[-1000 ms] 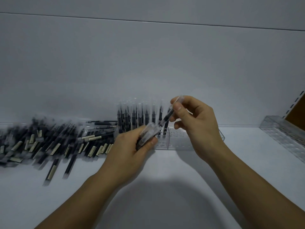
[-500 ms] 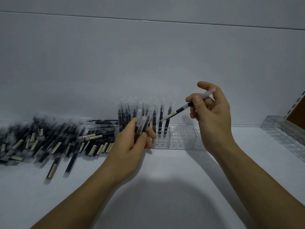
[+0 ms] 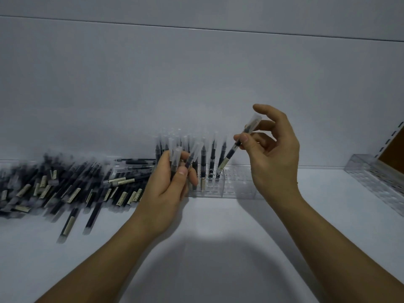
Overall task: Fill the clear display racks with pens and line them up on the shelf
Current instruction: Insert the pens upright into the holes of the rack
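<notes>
The right hand (image 3: 273, 158) pinches a single pen (image 3: 231, 150) between the thumb and a fingertip, part-way down the barrel. Its other fingers are loosely spread and the forefinger is lifted. The pen is tilted, with its frosted cap toward 1 o'clock and its labelled lower end toward 7 o'clock. That end is at the top of the clear display rack (image 3: 236, 184), just to the 3 o'clock side of the last upright pen. Whether it has entered a hole cannot be told.

The left hand (image 3: 166, 189) grips a bundle of pens (image 3: 177, 158), caps up, with the thumb pressed across them. It is in front of the rack's 9 o'clock end.

The rack is on the white shelf (image 3: 218, 248) near the middle of the view, against the grey back panel (image 3: 196, 84). Standing pens (image 3: 213, 154) fill its 9 o'clock part, and the holes toward 3 o'clock are bare.

A heap of loose pens (image 3: 65, 184), dark with pale labels, lies on the shelf at 9 o'clock and is blurred at its far edge. A second clear rack (image 3: 376, 180) is on the shelf at 3 o'clock, well apart from the first and turned at an angle.
</notes>
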### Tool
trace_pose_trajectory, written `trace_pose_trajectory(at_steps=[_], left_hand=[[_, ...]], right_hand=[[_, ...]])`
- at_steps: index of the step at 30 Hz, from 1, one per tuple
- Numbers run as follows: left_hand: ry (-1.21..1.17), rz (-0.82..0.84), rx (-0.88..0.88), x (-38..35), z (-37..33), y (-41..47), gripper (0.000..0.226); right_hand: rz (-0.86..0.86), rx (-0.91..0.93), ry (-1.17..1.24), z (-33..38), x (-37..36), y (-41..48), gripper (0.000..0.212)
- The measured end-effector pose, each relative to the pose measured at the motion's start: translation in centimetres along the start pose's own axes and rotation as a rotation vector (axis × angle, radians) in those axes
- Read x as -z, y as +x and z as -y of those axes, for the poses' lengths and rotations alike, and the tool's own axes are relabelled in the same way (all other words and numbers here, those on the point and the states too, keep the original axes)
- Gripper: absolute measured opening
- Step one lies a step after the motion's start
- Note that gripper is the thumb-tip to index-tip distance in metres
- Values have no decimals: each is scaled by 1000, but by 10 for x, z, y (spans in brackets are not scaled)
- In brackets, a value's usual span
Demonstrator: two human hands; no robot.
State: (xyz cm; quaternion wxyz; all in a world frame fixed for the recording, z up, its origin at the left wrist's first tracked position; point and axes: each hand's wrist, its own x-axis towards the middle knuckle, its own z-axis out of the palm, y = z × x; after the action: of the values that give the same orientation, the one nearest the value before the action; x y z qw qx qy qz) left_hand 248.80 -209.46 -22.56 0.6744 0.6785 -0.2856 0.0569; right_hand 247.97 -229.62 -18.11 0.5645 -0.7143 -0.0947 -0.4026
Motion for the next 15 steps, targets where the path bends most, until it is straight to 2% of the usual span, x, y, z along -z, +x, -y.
trace_pose_trajectory(at_steps=[8,15], left_hand=[[-6,-19,-23,0,2,1,6],[132,-64,-26,1,2,4,14]], right_hand=[[41,89,-65,-6,-16,1,43],[155,259,-347,-16,-22,-1,40]])
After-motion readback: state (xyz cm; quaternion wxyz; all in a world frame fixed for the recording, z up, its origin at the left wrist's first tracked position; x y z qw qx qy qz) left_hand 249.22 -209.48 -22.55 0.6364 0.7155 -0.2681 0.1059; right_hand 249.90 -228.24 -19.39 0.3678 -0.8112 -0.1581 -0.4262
